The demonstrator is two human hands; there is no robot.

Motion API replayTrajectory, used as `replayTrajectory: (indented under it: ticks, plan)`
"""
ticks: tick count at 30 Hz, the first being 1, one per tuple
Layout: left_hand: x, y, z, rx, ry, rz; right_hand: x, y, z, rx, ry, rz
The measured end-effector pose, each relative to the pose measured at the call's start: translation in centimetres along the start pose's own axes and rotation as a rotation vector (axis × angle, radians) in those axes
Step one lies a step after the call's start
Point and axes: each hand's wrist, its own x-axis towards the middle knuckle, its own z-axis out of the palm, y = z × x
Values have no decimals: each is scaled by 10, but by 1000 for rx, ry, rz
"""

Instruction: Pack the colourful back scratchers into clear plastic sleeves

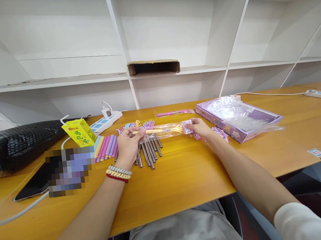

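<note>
Two hands at work | our left hand (127, 144) pinches a yellow-handled utensil (150, 131) | our right hand (200, 127) grips its clear sleeve (169, 130) at 3 o'clock | steel handles (149, 151) on bench (183, 175) partly hidden beneath; utensil's tip blurred inside plastic.

The desk (184, 178) is smooth, lightly glossy orange-toned wood. At its 12 o'clock the left hand (127, 146) pinches a clear, shiny plastic sleeve (164, 131), whose 3 o'clock end the right hand (200, 128) holds. Beneath lie brushed metal utensil handles (149, 151). At 9 o'clock sit matt pastel grips (106, 146) and a glossy yellow paper drink carton (79, 133). At 3 o'clock, crinkled clear film (234, 112) covers a purple cardboard box (230, 130).
</note>
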Motion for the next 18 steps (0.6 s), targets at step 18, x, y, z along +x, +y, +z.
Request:
replayTrajectory:
  ticks: [18]
  plan:
    - [-13, 1, -2, 432, -601, -437, 3, -9, -1, 176, 334, -308]
